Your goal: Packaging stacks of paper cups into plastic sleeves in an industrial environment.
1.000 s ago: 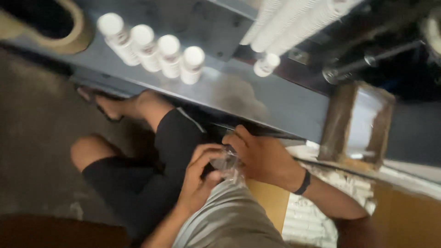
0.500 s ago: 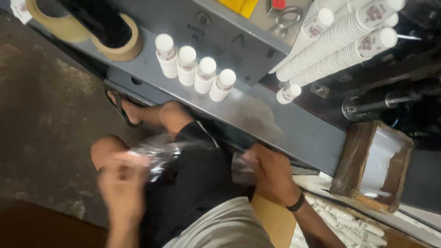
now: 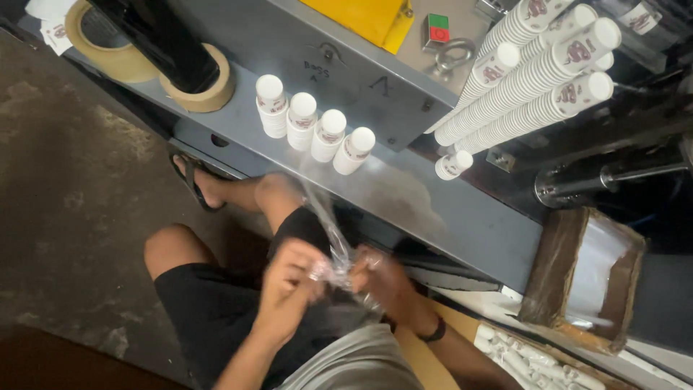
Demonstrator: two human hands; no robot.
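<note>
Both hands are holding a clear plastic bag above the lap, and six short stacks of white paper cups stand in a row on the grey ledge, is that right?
Not quite: the head view shows four short stacks of white paper cups in that row on the grey ledge, not six. The rest holds: the left hand and right hand both hold the clear plastic bag above the lap.

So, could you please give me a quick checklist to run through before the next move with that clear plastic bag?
1. Both hands on the clear plastic bag: ok, left hand and right hand pinch it over the lap.
2. Bag mouth open: cannot tell, the film is crumpled.
3. Short cup stacks upright on the grey ledge: ok, four in a row, one smaller apart.
4. Long cup stacks supported: ok, lying on the machine.
5. Tape rolls away from the cups: ok.
</note>
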